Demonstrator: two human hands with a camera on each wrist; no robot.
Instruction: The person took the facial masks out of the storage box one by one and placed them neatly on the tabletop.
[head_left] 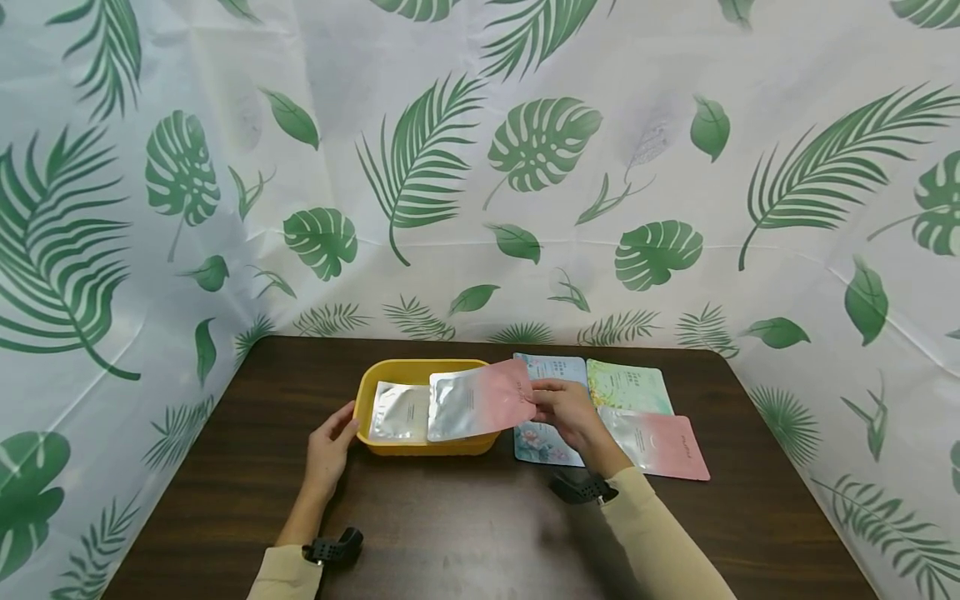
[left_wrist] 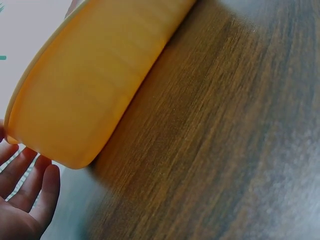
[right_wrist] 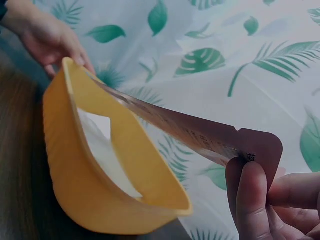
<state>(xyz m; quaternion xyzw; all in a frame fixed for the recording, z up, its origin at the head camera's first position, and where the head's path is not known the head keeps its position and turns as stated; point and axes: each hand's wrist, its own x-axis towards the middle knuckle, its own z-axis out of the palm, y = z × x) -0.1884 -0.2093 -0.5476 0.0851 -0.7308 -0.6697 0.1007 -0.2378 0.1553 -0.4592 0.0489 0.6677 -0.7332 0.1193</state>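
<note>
My right hand [head_left: 566, 412] pinches the right end of a pink and silver sheet mask packet [head_left: 480, 400]. That packet slants over the right part of a yellow plastic basket [head_left: 427, 450]. In the right wrist view, the packet [right_wrist: 200, 127] shows nearly edge-on above the basket [right_wrist: 100, 185], with thumb and fingers at its corner. My left hand [head_left: 327, 454] holds the basket's left end by the rim; its fingers [left_wrist: 32, 182] lie against the outer wall in the left wrist view. A silver-white packet [head_left: 400, 412] lies inside the basket.
Right of the basket lie more packets on the dark wooden table [head_left: 450, 525]: blue floral ones [head_left: 543, 446], a green one [head_left: 630, 385] and another pink and silver one [head_left: 675, 446]. My right forearm partly covers this group. A leaf-patterned cloth [head_left: 450, 183] hangs behind.
</note>
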